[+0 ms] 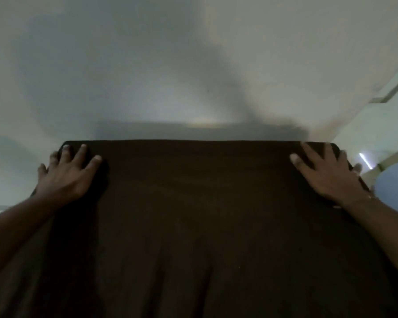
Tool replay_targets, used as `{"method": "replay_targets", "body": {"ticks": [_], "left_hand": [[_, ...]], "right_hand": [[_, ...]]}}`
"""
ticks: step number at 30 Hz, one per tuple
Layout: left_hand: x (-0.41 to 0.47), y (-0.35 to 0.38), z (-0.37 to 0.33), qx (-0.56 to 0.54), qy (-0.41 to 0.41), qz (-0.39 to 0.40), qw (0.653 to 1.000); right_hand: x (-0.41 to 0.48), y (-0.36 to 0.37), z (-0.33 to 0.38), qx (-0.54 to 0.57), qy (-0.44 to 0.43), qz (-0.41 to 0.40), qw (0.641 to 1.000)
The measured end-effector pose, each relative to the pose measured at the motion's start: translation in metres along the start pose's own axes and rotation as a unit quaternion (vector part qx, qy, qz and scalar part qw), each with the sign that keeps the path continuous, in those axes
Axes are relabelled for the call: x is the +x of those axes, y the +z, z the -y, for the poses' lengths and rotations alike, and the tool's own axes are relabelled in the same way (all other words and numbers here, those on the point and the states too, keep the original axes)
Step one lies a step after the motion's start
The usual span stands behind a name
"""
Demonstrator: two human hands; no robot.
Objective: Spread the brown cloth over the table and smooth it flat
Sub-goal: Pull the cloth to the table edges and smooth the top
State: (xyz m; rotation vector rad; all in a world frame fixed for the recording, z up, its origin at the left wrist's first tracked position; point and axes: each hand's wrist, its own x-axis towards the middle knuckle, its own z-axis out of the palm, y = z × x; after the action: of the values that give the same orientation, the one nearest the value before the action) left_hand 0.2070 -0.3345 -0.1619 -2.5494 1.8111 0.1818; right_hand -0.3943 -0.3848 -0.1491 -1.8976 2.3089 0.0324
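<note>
The brown cloth (198, 214) covers the whole table top, from the near edge of the view to the far edge against the wall. The table itself is hidden under it. My left hand (67, 175) lies flat on the cloth at the far left corner, fingers spread, some fingers curling over the left edge. My right hand (329, 173) lies flat at the far right corner, fingers spread, fingertips reaching the right edge. Neither hand pinches the fabric. The cloth looks mostly flat, with faint soft folds in the near half.
A plain pale wall (170, 65) rises directly behind the far edge of the table. A light blue object (393, 184) sits just past the right edge. A pale floor strip with a bright streak (365, 160) shows at the right.
</note>
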Motion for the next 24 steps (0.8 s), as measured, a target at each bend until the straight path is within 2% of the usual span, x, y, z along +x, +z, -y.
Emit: {"method": "replay_targets", "body": {"ticks": [2,5,9,10,12,14,17,20,21,24], "left_hand": [[-0.001,0.007,0.011,0.048,0.019,0.033,0.998],[0.027,0.002,0.018,0.069,0.042,0.046,0.996],[0.028,-0.026,-0.001,-0.053,-0.054,0.085,0.994],[0.013,-0.031,-0.011,-0.051,-0.061,0.068,0.995],[-0.032,-0.039,-0.027,-0.076,-0.017,0.015,0.997],[-0.105,-0.032,-0.034,-0.107,0.019,0.005,0.994],[-0.226,0.000,-0.022,-0.069,-0.049,0.061,0.994],[-0.289,0.007,0.006,-0.024,-0.089,0.087,0.992],[-0.297,0.002,0.012,-0.029,-0.082,0.069,0.994],[-0.321,-0.017,0.016,-0.073,-0.072,0.021,0.995]], "right_hand": [[-0.013,0.013,-0.014,-0.034,0.000,0.033,0.999],[0.008,0.008,-0.017,-0.023,-0.019,0.033,0.999],[0.021,-0.022,-0.004,-0.021,-0.016,0.085,0.996],[0.011,-0.027,0.003,-0.003,-0.013,0.077,0.997],[-0.029,-0.031,0.014,0.042,-0.022,0.043,0.998],[-0.098,-0.016,0.013,0.063,-0.040,0.060,0.995],[-0.207,0.026,-0.006,0.018,-0.006,0.132,0.991],[-0.244,0.027,-0.032,-0.052,0.004,0.164,0.985],[-0.246,0.018,-0.035,-0.047,0.000,0.158,0.986],[-0.271,-0.006,-0.022,0.031,-0.050,0.065,0.996]]}}
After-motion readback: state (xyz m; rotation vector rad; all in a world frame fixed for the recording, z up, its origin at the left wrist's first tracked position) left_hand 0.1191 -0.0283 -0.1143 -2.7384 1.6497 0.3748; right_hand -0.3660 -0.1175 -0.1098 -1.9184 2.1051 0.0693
